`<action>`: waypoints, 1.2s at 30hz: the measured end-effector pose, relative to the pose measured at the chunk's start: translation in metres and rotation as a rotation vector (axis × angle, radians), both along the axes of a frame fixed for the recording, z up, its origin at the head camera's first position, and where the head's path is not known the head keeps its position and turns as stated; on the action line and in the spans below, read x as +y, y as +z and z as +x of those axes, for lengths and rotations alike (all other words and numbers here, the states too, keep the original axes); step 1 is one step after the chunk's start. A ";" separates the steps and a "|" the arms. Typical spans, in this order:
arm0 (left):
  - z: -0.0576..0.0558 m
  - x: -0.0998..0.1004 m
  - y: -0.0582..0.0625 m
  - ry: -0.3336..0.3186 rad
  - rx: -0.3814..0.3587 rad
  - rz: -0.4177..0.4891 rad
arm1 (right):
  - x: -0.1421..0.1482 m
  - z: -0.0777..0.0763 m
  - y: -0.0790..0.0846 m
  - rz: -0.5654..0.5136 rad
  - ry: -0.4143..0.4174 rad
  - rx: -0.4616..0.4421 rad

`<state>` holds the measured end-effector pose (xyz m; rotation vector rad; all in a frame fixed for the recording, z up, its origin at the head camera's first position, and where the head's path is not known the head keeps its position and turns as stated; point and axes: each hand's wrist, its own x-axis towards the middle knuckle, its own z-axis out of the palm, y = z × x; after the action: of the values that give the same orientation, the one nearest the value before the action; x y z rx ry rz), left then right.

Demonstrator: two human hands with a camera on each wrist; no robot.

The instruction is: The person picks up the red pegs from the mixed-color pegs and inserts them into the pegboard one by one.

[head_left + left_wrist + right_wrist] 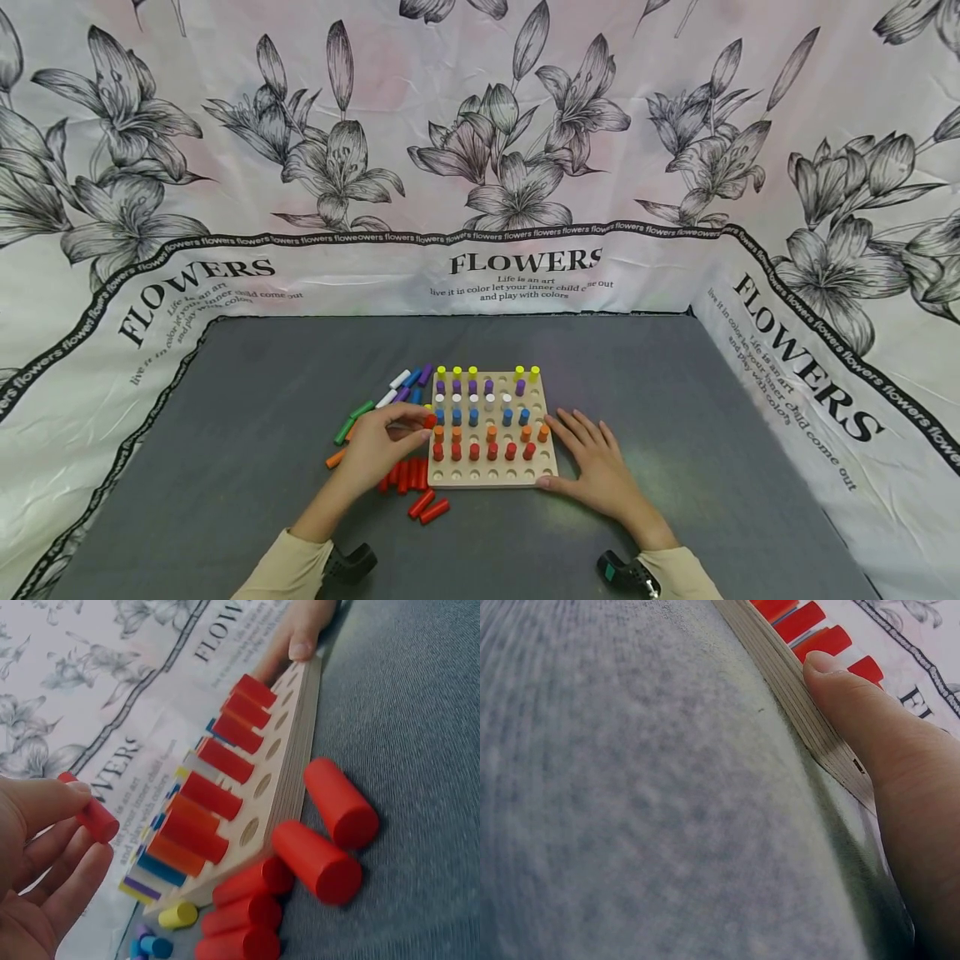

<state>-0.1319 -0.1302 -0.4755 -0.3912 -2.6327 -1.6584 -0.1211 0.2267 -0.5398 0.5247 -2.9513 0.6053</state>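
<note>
My left hand (pixel 375 446) pinches a red peg (pixel 94 814) between thumb and fingertips, above the left edge of a wooden pegboard (pixel 491 481). Upright pegs stand in rows on the board: yellow at the back, then purple, white, blue, orange and red pegs (pixel 492 452). Round holes show along the board's front row. My right hand (pixel 596 471) rests at the board's right side, fingers extended; its thumb touches the front right corner, also seen in the right wrist view.
Loose red pegs (pixel 341 802) lie by the board's front left corner. Green pegs (pixel 362 409), an orange peg (pixel 335 458) and white, blue and purple ones lie left of the board. A yellow peg (pixel 178 915) lies beside the board. Flower-printed cloth (pixel 517 275) borders the grey tabletop (pixel 675 375).
</note>
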 end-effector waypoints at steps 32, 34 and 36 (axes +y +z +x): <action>-0.009 0.063 0.001 -0.166 0.068 0.066 | 0.000 0.001 0.003 -0.017 0.000 -0.017; -0.010 0.066 0.002 -0.170 0.064 0.058 | 0.000 0.001 0.003 -0.019 -0.001 -0.018; -0.011 0.069 0.004 -0.174 0.062 0.054 | 0.000 0.001 0.004 -0.018 -0.003 -0.019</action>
<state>-0.1426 -0.0609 -0.4716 -0.6772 -2.5684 -1.7288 -0.1197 0.2266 -0.5362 0.5163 -2.9604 0.6397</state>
